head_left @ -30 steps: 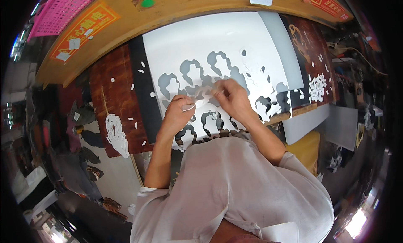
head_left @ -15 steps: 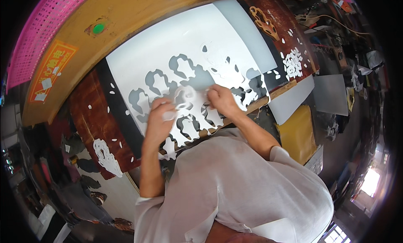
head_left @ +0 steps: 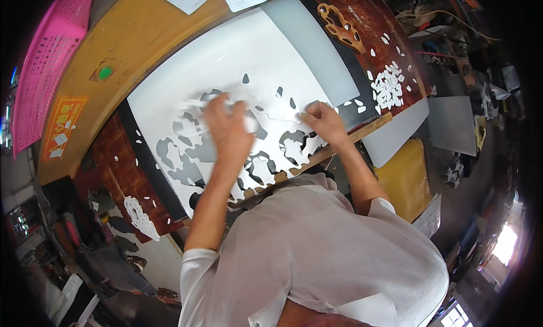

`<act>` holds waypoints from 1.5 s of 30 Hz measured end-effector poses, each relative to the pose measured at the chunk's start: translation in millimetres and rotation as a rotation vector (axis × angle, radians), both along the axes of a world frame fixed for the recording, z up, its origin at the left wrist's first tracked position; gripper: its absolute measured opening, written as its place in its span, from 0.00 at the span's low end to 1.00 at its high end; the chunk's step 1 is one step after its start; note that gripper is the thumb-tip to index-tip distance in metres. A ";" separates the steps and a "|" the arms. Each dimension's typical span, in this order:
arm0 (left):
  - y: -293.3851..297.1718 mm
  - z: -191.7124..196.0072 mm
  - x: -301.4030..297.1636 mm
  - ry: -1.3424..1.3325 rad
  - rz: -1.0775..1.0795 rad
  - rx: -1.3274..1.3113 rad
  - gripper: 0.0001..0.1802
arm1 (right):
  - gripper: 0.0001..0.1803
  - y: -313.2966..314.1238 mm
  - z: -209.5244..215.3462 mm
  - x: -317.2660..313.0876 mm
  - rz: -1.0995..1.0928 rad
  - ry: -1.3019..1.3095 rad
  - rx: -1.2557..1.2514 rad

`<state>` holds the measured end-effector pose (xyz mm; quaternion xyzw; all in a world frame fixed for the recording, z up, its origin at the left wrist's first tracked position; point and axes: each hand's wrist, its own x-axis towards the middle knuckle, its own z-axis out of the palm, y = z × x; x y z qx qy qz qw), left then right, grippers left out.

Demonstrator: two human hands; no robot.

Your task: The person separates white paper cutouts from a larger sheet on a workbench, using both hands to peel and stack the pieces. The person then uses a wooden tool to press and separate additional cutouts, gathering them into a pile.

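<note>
A large white sheet (head_left: 220, 55) with cut-out shapes lies in front of me. My left hand (head_left: 227, 129) is over its middle, smeared by motion, its fingers curved. A blurred pale looped shape (head_left: 189, 115) shows beside that hand; whether the hand holds it I cannot make out. My right hand (head_left: 325, 123) is closed in a pinch at the sheet's right part, beside small cut holes and a thin cut outline. What sits between its fingertips is hidden. Toward my body, the sheet's near edge is a lacy web of openings.
An orange-brown cutting die (head_left: 341, 27) rests at the far right, with a heap of small white offcuts (head_left: 389, 87) nearer. White looped pieces (head_left: 139, 218) are stacked at the left. Under the sheet's right side lies a grey-white sheet (head_left: 314, 50). A yellow beam (head_left: 121, 44) with a green button spans the back.
The hands have moved apart: the left forward over the sheet, the right to the right. The white looped piece between them no longer shows there. The whole view has shifted slightly.
</note>
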<state>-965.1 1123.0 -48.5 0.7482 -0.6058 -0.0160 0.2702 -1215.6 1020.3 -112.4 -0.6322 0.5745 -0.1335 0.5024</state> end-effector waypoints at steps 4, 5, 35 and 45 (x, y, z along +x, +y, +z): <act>-41.7 -61.2 -67.0 0.085 -0.221 0.114 0.20 | 0.30 2.1 -8.0 -3.4 -0.022 -0.084 0.129; -41.2 -69.1 -69.8 0.035 -0.241 0.110 0.22 | 0.31 3.6 -7.0 -4.5 -0.012 -0.086 0.127; -65.4 3.1 109.3 1.517 0.678 -0.312 0.30 | 0.11 13.2 -39.1 -2.6 -0.355 -0.682 0.407; -11.1 82.0 63.3 1.476 0.339 -0.203 0.34 | 0.14 -16.6 99.3 58.5 0.211 -0.543 -0.045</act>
